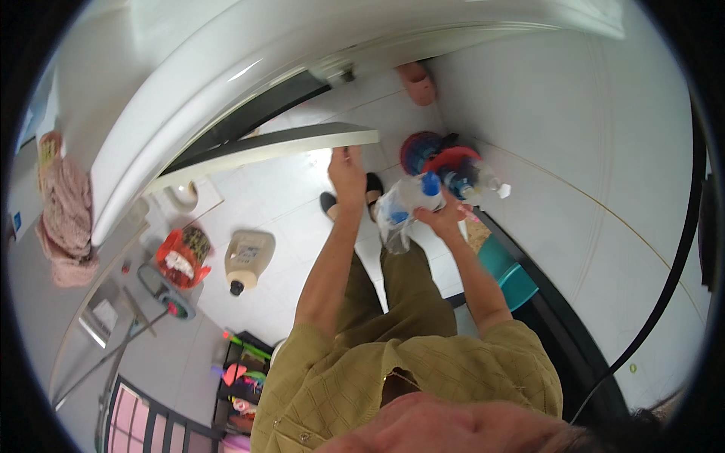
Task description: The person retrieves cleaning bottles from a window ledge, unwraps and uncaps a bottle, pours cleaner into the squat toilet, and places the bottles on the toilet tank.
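My left hand is closed at the lower edge of a pale-edged cabinet door, which stands swung out under a white washbasin. To the right of it, my right hand grips a clear plastic bundle. Inside the bundle are what look like clear bottles with blue caps; blur hides their exact number and labels. Just beyond my right hand are other clear bottles, one with a white cap, by a red and blue container. Part of the dark cabinet interior shows behind the door.
A beige jug with a black cap is on the tiled floor at left, near a red plastic bag and a mop. A teal bin stands by my right arm. A pink slipper lies beyond; a black hose hangs at right.
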### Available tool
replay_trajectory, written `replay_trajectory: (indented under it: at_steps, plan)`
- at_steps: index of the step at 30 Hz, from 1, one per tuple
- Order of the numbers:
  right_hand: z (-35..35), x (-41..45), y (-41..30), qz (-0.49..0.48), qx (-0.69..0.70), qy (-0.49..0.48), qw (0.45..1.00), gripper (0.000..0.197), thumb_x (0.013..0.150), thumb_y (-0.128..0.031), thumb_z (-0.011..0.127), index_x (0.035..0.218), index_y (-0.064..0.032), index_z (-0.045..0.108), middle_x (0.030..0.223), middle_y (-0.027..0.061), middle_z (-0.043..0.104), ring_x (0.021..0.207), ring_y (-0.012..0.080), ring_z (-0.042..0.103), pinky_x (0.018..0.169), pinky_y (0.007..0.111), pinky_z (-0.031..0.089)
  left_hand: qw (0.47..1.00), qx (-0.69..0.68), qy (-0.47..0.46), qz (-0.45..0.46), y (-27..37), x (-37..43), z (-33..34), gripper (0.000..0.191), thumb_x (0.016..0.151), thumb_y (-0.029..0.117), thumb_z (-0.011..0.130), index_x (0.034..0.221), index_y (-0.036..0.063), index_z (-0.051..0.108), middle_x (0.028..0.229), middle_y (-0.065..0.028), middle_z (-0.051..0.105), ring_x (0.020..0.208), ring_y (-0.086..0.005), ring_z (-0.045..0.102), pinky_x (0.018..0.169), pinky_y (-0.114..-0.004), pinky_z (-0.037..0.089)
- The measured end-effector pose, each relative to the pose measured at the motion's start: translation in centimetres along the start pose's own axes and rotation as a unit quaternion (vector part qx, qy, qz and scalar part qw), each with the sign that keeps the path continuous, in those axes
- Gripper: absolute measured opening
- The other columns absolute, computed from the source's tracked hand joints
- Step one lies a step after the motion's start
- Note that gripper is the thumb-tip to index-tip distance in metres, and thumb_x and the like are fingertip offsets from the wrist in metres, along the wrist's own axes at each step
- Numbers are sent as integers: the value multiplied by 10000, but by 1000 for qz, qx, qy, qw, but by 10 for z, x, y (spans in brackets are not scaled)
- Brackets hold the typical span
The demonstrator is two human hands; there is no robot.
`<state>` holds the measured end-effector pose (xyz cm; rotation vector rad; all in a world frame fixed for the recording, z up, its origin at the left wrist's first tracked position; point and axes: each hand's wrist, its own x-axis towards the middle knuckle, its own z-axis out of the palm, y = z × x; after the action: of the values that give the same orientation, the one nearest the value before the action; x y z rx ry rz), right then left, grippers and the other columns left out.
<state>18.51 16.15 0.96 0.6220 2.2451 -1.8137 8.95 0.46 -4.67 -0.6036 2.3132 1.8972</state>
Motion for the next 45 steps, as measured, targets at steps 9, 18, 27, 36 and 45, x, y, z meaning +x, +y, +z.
replay_trajectory:
  at_steps: [9, 18, 27, 36, 45]
  plan:
    - [9, 58, -16, 35, 169, 21, 985, 356, 615, -74, 650, 942, 15, 542, 812, 47, 582, 714, 105, 530, 663, 229, 429, 994, -55, -75, -62, 46, 17, 14, 188, 808, 184, 546, 878, 12, 517, 681, -23, 521, 591, -82, 436, 541, -227, 382]
    - [22, 75, -70, -130, 29, 10, 991, 414, 596, -26, 628, 996, 24, 534, 856, 67, 590, 746, 117, 548, 705, 236, 432, 978, -189, -69, -55, 21, -10, 13, 218, 849, 203, 482, 969, 24, 451, 832, -33, 496, 750, -95, 455, 674, -221, 384]
    - [32, 72, -74, -197, -61, 34, 978, 466, 593, -37, 640, 1040, 24, 522, 880, 68, 592, 759, 108, 543, 714, 234, 432, 957, -283, -34, -48, 39, 12, 28, 282, 879, 309, 405, 943, 37, 445, 732, 24, 426, 628, -64, 338, 560, -197, 310]
    - [23, 75, -76, 1, 137, 25, 990, 297, 614, 6, 646, 896, 8, 555, 792, 31, 578, 716, 96, 528, 677, 224, 424, 986, 45, -143, 74, 42, 29, -23, 417, 860, 395, 381, 890, 32, 584, 850, -125, 541, 821, -237, 485, 758, -319, 375]
    - [41, 92, -83, -133, 61, -88, 985, 543, 592, -71, 665, 1106, -18, 496, 858, 61, 594, 746, 104, 541, 682, 226, 436, 958, -106, -183, -192, 79, 20, -26, 841, 753, 648, 347, 1177, -77, 376, 1179, -220, 414, 1109, -281, 361, 947, -342, 249]
